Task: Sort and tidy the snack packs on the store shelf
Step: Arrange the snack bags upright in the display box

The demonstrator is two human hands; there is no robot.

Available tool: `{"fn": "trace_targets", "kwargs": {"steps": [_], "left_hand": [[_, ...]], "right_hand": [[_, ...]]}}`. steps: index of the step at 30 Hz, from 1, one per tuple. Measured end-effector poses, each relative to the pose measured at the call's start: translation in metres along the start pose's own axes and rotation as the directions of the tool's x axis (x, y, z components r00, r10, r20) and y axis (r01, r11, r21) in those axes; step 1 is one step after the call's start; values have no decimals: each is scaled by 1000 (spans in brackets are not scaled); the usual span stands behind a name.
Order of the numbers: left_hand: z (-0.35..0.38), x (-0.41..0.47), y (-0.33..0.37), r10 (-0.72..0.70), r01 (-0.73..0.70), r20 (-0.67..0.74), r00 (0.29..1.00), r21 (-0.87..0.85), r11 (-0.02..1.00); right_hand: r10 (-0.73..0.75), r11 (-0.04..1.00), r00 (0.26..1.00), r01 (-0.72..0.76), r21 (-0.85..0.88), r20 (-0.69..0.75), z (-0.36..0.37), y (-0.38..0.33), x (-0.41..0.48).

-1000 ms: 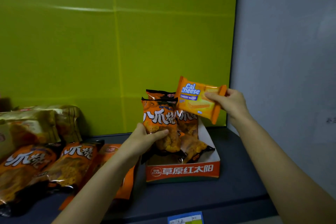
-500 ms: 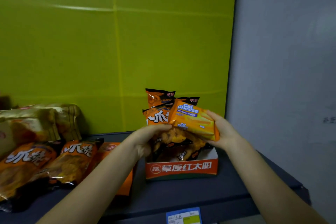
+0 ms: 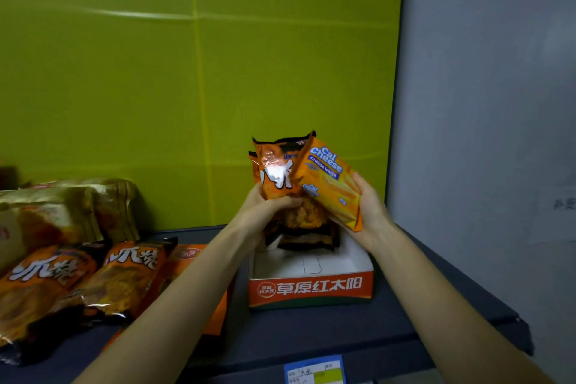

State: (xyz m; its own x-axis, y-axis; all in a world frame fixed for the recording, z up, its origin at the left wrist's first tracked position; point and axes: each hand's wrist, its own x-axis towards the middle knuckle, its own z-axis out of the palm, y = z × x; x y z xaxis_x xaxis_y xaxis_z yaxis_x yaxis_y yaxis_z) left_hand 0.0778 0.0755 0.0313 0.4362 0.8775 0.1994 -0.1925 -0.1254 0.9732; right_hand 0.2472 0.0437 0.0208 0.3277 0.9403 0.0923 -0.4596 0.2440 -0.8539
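Note:
My left hand (image 3: pixel 269 206) grips a bunch of orange-and-black snack bags (image 3: pixel 276 174) and holds them above an open white and orange display box (image 3: pixel 311 288) on the dark shelf (image 3: pixel 389 321). My right hand (image 3: pixel 371 206) holds an orange Cal Cheese wafer pack (image 3: pixel 330 181) tilted against the right side of that bunch. The bags' lower ends hang just over the back of the box, whose front floor is bare.
More orange snack bags (image 3: pixel 78 284) lie at the left of the shelf, with gold-brown bags (image 3: pixel 62 212) behind them. A flat orange pack (image 3: pixel 193 259) lies under my left forearm. A green back panel, a grey side wall and a price label (image 3: pixel 314 371) border the shelf.
The wafer pack came down from the upper right against the snack bags. Both hands have since lifted the bunch up out of the box, baring its floor.

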Motion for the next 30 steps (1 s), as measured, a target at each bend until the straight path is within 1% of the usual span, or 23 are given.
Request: {"fn": "trace_targets", "kwargs": {"steps": [2, 4, 7, 10, 13, 14, 16, 18, 20, 25, 28, 30], "left_hand": [[-2, 5, -5, 22, -21, -10, 1000, 40, 999], [-4, 8, -9, 15, -13, -23, 1000, 86, 996], [-8, 10, -9, 41, -27, -76, 996, 172, 985], [-10, 7, -8, 10, 19, -105, 994, 272, 962], [-11, 10, -17, 25, 60, -193, 981, 422, 905], [-11, 11, -20, 58, 57, -223, 973, 477, 877], [-11, 11, -26, 150, 48, -269, 951, 610, 791], [-12, 10, -28, 194, 70, -298, 935, 689, 721], [-13, 9, -28, 186, 80, -285, 940, 716, 693], [-17, 7, -24, 173, 36, -241, 955, 674, 738], [-16, 2, -23, 148, -17, -148, 978, 648, 761], [-16, 0, -23, 187, -82, -101, 977, 635, 768]], "right_hand": [[-4, 1000, 1000, 4, -4, -25, 6, 2, 1], [-12, 1000, 997, 12, 9, -74, 9, 5, 4], [-17, 1000, 990, 20, 20, -137, 7, 3, 6], [-25, 999, 987, 30, 29, -162, 3, -2, 2], [-52, 998, 978, 56, 16, -201, -2, -8, -2], [-66, 998, 976, 69, 9, -207, -3, -10, -5], [-94, 996, 970, 91, -25, -225, -6, -16, -10], [-122, 991, 959, 102, -89, -255, -11, -21, -15], [-133, 986, 950, 97, -136, -284, -16, -24, -22], [-165, 977, 941, 114, -180, -297, -23, -31, -35], [-173, 973, 942, 117, -200, -287, -22, -33, -42], [-175, 971, 944, 120, -205, -278, -21, -33, -45]]}}
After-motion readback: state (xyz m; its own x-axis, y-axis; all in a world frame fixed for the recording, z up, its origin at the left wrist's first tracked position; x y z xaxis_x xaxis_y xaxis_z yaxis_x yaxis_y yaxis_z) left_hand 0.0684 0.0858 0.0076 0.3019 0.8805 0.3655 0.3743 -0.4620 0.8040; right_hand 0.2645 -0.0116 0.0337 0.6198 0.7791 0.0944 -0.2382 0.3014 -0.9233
